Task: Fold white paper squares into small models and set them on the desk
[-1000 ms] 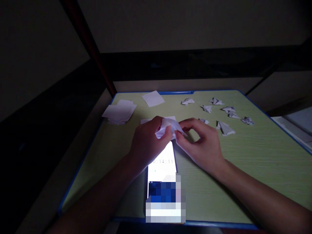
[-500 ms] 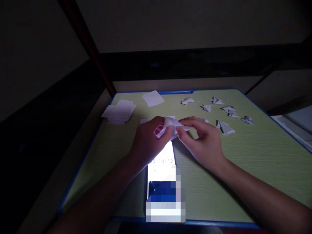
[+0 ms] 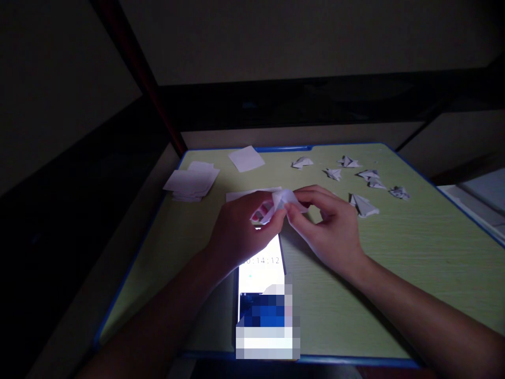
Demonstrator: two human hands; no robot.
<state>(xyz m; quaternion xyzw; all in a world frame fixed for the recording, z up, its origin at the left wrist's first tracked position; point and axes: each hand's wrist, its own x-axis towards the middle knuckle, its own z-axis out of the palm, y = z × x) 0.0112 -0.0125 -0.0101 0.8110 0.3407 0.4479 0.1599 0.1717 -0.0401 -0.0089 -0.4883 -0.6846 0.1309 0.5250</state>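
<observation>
A partly folded piece of white paper (image 3: 284, 198) is pinched between my two hands above the middle of the table. My left hand (image 3: 244, 221) grips its left side, thumb in front and fingers curled behind it. On the other side, my right hand (image 3: 329, 216) holds the paper's right edge between thumb and forefinger. Below the hands lies a lit phone (image 3: 258, 273) with a timer reading on its screen; its lower part is blurred out. Another white sheet (image 3: 236, 196) lies behind my left hand, partly hidden by it.
On the table (image 3: 414, 273), a stack of white paper squares (image 3: 191, 181) lies at the far left. One single square (image 3: 246, 159) is at the back. Several small folded paper pieces (image 3: 349, 161) are scattered at the back right. A blue rim edges the table.
The paper has been turned and bent a little between my fingers, and its top now curves over more. Both hands stay in nearly the same place.
</observation>
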